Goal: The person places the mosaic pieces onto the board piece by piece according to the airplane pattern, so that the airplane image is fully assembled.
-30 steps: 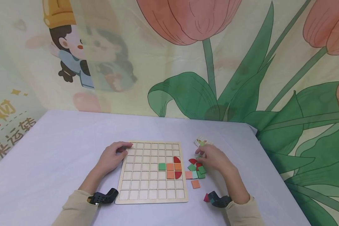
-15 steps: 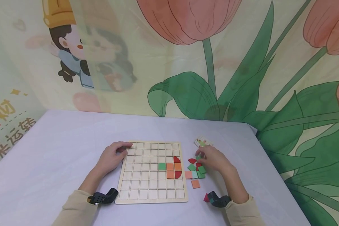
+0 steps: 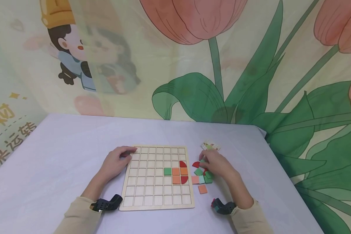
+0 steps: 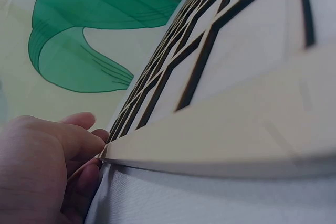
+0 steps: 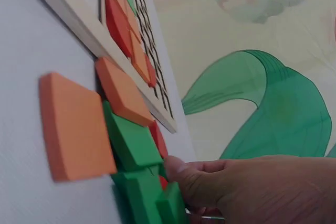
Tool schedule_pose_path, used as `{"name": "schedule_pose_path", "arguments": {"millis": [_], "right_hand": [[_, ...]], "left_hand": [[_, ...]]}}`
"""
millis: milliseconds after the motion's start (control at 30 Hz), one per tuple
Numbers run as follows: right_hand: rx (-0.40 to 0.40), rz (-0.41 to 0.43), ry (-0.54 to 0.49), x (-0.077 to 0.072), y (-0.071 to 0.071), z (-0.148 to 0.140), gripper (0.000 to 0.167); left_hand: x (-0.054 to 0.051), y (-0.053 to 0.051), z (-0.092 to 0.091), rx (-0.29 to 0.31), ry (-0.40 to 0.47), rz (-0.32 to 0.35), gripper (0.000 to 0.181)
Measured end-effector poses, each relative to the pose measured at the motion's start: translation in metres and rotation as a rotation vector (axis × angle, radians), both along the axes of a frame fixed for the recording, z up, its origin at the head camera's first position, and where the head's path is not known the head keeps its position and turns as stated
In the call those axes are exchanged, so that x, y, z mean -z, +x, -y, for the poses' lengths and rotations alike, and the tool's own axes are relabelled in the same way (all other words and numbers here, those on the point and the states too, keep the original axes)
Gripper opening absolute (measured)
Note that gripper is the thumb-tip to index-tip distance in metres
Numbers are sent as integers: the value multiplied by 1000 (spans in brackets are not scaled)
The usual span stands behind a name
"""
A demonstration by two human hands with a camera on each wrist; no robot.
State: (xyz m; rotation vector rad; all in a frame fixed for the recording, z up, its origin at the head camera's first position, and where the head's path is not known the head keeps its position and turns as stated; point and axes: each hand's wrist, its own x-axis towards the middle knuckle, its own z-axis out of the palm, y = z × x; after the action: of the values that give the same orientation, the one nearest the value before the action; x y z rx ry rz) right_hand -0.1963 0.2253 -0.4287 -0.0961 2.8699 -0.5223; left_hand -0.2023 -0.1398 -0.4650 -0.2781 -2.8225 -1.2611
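Fingers of left hand (image 3: 115, 161) pinch far-left corner of board (image 3: 150, 172); right hand (image 3: 217, 162), grip hidden, has edged boardward among tiles (image 3: 202, 189).

Lit softly and evenly around the board (image 3: 156, 208), with faint shadows on the counter (image 3: 251, 162) to its right. Dimmer in both wrist views: shaded beneath the board and blurred along its nearest edge in the left, slightly soft beside it in the right.
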Motion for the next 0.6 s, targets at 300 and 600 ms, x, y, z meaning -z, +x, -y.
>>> {"name": "schedule_pose_path", "arguments": {"millis": [300, 600], "right_hand": [[4, -28, 7, 4, 1, 11, 20], [16, -27, -3, 3, 2, 11, 21]], "left_hand": [[-1, 0, 0, -9, 11, 2, 33], [-2, 0, -2, -8, 2, 3, 33]]}}
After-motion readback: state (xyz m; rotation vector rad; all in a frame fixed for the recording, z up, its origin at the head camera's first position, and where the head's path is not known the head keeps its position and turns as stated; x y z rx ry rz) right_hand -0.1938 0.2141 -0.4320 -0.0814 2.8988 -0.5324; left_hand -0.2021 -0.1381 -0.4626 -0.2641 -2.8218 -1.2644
